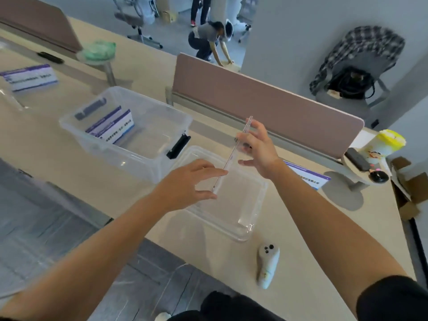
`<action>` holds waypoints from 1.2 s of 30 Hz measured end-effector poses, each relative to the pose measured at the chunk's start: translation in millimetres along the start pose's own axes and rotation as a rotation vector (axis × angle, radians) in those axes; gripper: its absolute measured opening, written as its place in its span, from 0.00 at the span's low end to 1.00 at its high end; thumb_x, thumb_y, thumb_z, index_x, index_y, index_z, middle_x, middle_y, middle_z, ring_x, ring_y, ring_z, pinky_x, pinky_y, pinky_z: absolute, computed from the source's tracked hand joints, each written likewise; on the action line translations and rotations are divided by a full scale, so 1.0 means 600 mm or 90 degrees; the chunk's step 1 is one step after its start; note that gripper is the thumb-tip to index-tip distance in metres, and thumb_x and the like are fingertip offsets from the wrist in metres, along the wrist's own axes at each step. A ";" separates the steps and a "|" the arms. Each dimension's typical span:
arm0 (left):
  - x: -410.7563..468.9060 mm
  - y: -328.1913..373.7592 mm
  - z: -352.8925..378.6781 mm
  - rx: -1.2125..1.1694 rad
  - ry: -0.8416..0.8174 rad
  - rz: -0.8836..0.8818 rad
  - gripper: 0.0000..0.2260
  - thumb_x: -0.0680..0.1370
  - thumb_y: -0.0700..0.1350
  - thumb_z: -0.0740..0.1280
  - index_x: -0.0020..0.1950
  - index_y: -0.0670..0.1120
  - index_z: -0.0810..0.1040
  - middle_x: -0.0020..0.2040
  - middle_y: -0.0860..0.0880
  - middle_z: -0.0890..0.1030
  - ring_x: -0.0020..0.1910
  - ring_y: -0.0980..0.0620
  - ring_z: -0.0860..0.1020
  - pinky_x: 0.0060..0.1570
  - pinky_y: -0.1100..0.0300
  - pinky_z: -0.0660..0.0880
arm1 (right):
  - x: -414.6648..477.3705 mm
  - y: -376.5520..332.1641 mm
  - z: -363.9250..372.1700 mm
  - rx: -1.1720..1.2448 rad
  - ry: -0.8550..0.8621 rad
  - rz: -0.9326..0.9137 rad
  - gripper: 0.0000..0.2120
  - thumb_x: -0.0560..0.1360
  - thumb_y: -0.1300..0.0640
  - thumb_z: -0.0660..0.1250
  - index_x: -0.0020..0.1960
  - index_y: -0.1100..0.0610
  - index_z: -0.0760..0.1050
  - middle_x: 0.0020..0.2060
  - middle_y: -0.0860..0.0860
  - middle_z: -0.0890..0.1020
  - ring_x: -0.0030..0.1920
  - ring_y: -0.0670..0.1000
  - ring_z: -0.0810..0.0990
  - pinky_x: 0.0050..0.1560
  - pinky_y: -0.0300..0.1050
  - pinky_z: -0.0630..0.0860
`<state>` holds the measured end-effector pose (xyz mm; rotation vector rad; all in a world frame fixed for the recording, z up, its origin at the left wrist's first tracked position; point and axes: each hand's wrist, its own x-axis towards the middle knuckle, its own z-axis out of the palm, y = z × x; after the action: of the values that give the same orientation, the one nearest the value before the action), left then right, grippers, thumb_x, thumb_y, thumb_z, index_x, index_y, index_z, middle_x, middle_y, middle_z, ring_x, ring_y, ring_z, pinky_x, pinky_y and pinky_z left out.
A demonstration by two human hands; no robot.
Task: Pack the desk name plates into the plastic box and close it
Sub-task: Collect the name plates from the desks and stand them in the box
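Note:
A clear plastic box [139, 156] with black latches stands open on the beige desk, with two purple-and-white name plates [113, 128] leaning inside it. Its clear lid [254, 205] lies flat on the desk to the right of it. Above the lid I hold a thin clear name plate [231, 156] edge-on. My right hand [257, 147] grips its upper part, and my left hand [192, 181] pinches its lower end between thumb and index finger. Another name plate [32, 77] stands at the far left, and one more [308, 174] lies behind my right forearm.
A white controller [267, 265] lies near the desk's front edge. A brown divider panel [266, 107] runs behind the box. A yellow-lidded cup [384, 144] sits on a round side table at right. Beyond are a chair with a plaid shirt [356, 66] and a crouching person [208, 40].

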<state>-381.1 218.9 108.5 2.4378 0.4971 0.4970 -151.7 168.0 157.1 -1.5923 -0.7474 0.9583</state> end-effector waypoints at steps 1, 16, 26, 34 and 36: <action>-0.013 -0.016 -0.021 -0.007 0.014 -0.008 0.27 0.72 0.54 0.74 0.66 0.69 0.69 0.59 0.60 0.73 0.55 0.60 0.74 0.56 0.57 0.77 | 0.006 -0.009 0.031 -0.006 -0.009 -0.003 0.29 0.75 0.50 0.71 0.72 0.42 0.63 0.63 0.50 0.75 0.57 0.56 0.75 0.59 0.68 0.75; 0.000 -0.299 -0.229 0.018 0.072 -0.043 0.27 0.69 0.51 0.76 0.66 0.64 0.73 0.58 0.58 0.75 0.54 0.55 0.77 0.54 0.52 0.78 | 0.246 -0.060 0.335 0.058 -0.096 -0.040 0.18 0.67 0.47 0.71 0.54 0.39 0.70 0.62 0.43 0.71 0.58 0.56 0.75 0.57 0.65 0.78; 0.049 -0.475 -0.329 0.127 0.035 0.004 0.30 0.71 0.53 0.75 0.70 0.61 0.69 0.56 0.53 0.77 0.46 0.52 0.77 0.43 0.66 0.73 | 0.409 -0.051 0.462 0.089 -0.045 0.002 0.21 0.67 0.47 0.72 0.58 0.42 0.72 0.60 0.43 0.74 0.48 0.54 0.76 0.50 0.64 0.80; 0.037 -0.681 -0.405 0.107 -0.092 -0.060 0.29 0.71 0.62 0.71 0.70 0.58 0.71 0.64 0.52 0.73 0.61 0.55 0.73 0.57 0.61 0.71 | 0.453 0.002 0.547 0.081 0.045 0.094 0.37 0.60 0.46 0.75 0.68 0.48 0.71 0.61 0.47 0.75 0.46 0.55 0.76 0.49 0.65 0.80; 0.041 -0.723 -0.416 0.118 -0.077 -0.039 0.29 0.70 0.65 0.67 0.68 0.55 0.74 0.63 0.51 0.74 0.62 0.49 0.73 0.60 0.53 0.73 | 0.453 0.016 0.568 0.089 0.068 0.124 0.35 0.62 0.49 0.75 0.69 0.47 0.70 0.61 0.47 0.75 0.46 0.55 0.76 0.49 0.64 0.79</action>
<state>-574.0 675.2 35.0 2.6015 0.5876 0.2875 -321.4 557.8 61.4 -1.5989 -0.4475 1.0342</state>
